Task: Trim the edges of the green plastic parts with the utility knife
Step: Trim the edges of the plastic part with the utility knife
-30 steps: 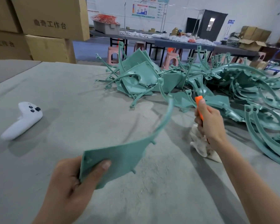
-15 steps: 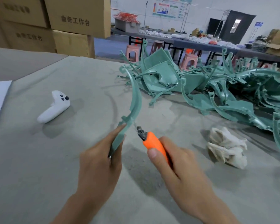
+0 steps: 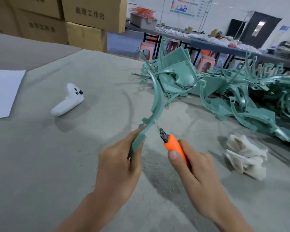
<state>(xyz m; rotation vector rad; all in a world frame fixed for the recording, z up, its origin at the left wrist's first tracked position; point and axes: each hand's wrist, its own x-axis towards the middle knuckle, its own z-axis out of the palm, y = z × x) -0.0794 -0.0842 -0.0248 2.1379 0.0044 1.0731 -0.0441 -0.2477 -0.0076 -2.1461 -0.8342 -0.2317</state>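
Two hands are seen at the lower centre of the frame above a grey tabletop (image 3: pixel 40 173); a curved green plastic part (image 3: pixel 156 101) is pinched at its flat lower end by the left hand (image 3: pixel 117 164), fingers and thumb closed on it, and the part is held raised off the tabletop, its arc rising toward the centre of the frame; an orange utility knife (image 3: pixel 174 146) is gripped by the right hand (image 3: pixel 197 178), the fingers curled round the handle and the thumb laid along its near side; the dark nose of the knife is pointed up and to the left, and the blade is seen just beside the right edge of the part, a little above the left fingertips; whether the blade touches that edge cannot be told; a pile of green plastic parts (image 3: pixel 233 91) is heaped on the tabletop at the centre right of the frame; a crumpled white cloth (image 3: pixel 246 158) is laid at the right, below the pile; a white handheld controller (image 3: pixel 68 102) is laid left of centre, well apart from the hands; a white sheet of paper (image 3: pixel 2 92) is seen at the left edge; brown cardboard boxes (image 3: pixel 90 15) with printed characters are stacked at the upper left; pink stools (image 3: pixel 146 51) are seen beyond the pile
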